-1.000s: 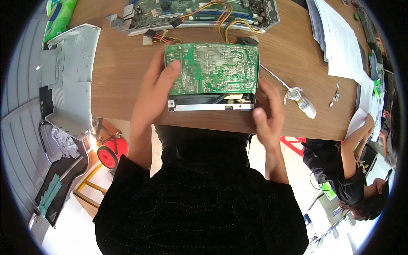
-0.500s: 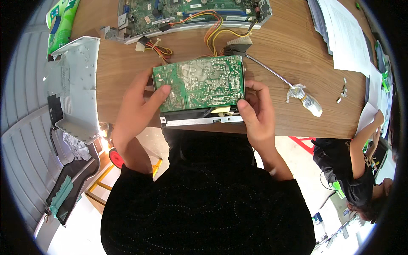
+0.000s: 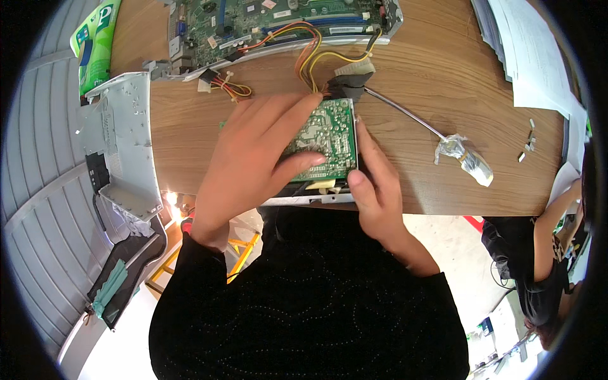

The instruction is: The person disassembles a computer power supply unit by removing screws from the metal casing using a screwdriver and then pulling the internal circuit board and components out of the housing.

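A green circuit board (image 3: 332, 132), solder side up, sits in a metal power supply case (image 3: 335, 199) at the table's near edge. My left hand (image 3: 253, 149) reaches across the board and covers its left part. Its fingertips bend at the far edge, near the wires, while the thumb presses on the board's face. On the right side, my right hand (image 3: 380, 190) clasps the case edge, thumb at the near corner and fingers along the side. Yellow, orange and black wires (image 3: 310, 57) run from the far side of the case, beside a black-and-white connector (image 3: 351, 76).
A motherboard in a metal tray (image 3: 272, 41) lies at the back. Right of the case are a screwdriver (image 3: 411, 117) with a plastic-wrapped handle, small pale pieces (image 3: 531, 140) and paper stacks (image 3: 538, 63). A metal cover (image 3: 126, 133) and green packet (image 3: 98, 54) lie left. Another person (image 3: 525, 253) works at right.
My left hand has moved from the board's left edge to over its top. The right hand keeps its hold on the right side. The whole view has shifted slightly.
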Action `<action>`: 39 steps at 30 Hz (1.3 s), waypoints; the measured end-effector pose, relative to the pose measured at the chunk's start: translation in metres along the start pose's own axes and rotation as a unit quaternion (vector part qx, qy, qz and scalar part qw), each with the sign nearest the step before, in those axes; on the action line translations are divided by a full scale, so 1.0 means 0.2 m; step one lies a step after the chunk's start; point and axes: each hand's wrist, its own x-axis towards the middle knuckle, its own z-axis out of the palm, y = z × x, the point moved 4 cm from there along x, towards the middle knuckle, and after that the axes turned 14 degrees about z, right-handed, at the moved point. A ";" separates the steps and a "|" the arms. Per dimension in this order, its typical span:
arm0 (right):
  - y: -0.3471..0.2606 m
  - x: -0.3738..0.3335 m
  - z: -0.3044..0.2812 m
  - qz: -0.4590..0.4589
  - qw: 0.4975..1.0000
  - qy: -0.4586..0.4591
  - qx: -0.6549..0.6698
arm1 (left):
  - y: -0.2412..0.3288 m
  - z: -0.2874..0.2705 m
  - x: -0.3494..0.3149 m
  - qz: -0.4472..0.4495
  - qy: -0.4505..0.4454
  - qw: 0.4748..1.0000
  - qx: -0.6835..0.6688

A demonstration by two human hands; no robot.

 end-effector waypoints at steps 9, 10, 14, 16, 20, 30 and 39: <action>-0.02 0.02 0.00 0.013 1.000 -0.014 0.015 | 0.00 0.01 0.03 -0.004 -0.038 0.999 0.004; -0.02 0.02 0.00 0.022 0.999 -0.021 0.017 | 0.00 0.00 0.03 -0.008 -0.040 0.999 -0.011; -0.01 0.04 0.00 0.022 0.999 -0.019 0.019 | 0.00 0.00 0.03 -0.029 -0.041 0.999 -0.011; -0.01 0.04 -0.01 0.021 0.999 -0.020 0.023 | 0.00 -0.01 0.02 -0.032 -0.043 0.998 -0.011; -0.01 0.04 -0.01 0.005 1.000 0.002 0.011 | 0.00 0.00 0.03 -0.025 -0.028 0.999 -0.010; 0.04 -0.03 -0.04 0.118 0.985 -0.018 0.128 | -0.05 -0.18 -0.24 -0.133 0.181 0.974 0.028; 0.01 -0.03 -0.12 0.118 0.992 0.038 0.033 | -0.22 -0.23 -0.70 -0.300 0.337 0.892 -0.003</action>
